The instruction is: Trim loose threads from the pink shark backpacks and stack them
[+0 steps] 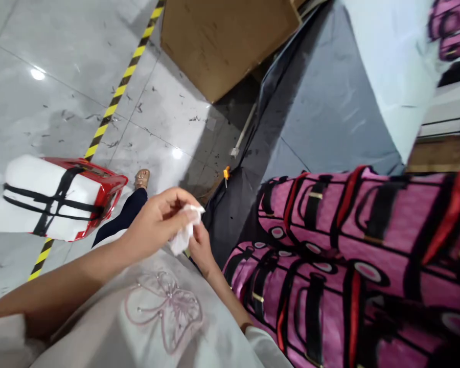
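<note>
A crumpled white tissue or thin cloth is held in front of my body, above my pale shirt with its butterfly decoration. My left hand has its thumb and fingers closed around the upper part of it. From the other side, my right hand grips the same white piece with bent fingers; part of that grip is hidden. Just to the right of my right hand lie pink bags with black straps and red strips, stacked in rows. Neither hand touches them.
A red plastic stool with a white pad strapped on stands at left. Yellow-black tape crosses the tiled floor. A cardboard box is at the top, beside a grey-covered surface. A small orange item hangs at its edge.
</note>
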Motion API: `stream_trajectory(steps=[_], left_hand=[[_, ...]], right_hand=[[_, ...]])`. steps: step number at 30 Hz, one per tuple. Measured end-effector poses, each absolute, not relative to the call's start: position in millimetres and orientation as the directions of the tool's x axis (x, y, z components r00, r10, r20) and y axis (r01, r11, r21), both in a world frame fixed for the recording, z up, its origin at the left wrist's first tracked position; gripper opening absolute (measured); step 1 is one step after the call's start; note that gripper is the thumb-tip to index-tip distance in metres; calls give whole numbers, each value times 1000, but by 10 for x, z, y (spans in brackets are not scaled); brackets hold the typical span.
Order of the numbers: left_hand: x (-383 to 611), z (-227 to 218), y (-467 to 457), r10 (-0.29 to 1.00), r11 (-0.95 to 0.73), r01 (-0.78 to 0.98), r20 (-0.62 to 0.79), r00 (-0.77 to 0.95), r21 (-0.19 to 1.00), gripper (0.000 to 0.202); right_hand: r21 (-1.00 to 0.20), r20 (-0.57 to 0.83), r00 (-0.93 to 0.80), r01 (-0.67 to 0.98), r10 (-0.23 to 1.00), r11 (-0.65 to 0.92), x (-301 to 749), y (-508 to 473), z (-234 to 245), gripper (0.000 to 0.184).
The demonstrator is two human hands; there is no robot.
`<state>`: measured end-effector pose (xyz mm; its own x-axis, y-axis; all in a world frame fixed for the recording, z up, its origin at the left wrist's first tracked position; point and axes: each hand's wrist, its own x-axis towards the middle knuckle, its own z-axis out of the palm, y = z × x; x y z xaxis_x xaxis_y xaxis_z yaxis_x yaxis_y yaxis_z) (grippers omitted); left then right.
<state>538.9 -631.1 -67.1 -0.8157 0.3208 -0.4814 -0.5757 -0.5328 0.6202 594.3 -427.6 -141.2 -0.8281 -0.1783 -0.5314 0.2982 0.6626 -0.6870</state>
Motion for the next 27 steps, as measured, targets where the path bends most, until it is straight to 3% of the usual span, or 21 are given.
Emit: stream_trajectory(steps=[2, 5, 11, 17, 20, 24, 27], left_hand=[[4960, -981, -6296, 187, -441, -573, -554, -812, 691, 21], [4523, -1313, -6279, 188, -351, -593, -566, -803, 725, 24], [4037, -1694, -6361, 264, -269, -646, -590, -763, 715, 22], [3754, -1918, -6394, 340, -104, -689, -626, -702, 717, 27], [3639, -2089, -6373, 286, -11, -685, -654, -700, 728, 41], [3494, -2634, -6406, 175, 249, -714, -756, -631, 654, 52], [3459, -3147, -6477, 76, 544, -690, -847, -527, 478, 51]], right_hand=[[-784, -487, -851, 325, -199, 528, 5483, -4485, -1349, 58], [-855, -432, -888, 346, -160, 386, 4876, -4704, -1327, 72], [-734, -535, -844, 441, -40, 517, 4116, -4737, -1504, 29], [-627, -614, -781, 396, -113, 671, 3717, -4647, -1702, 25], [-590, -621, -778, 379, -100, 713, 3528, -4476, -1935, 26], [-425, -650, -760, 363, 0, 829, 3113, -4027, -2518, 25], [-183, -684, -729, 222, 38, 958, 2618, -3614, -3094, 21]])
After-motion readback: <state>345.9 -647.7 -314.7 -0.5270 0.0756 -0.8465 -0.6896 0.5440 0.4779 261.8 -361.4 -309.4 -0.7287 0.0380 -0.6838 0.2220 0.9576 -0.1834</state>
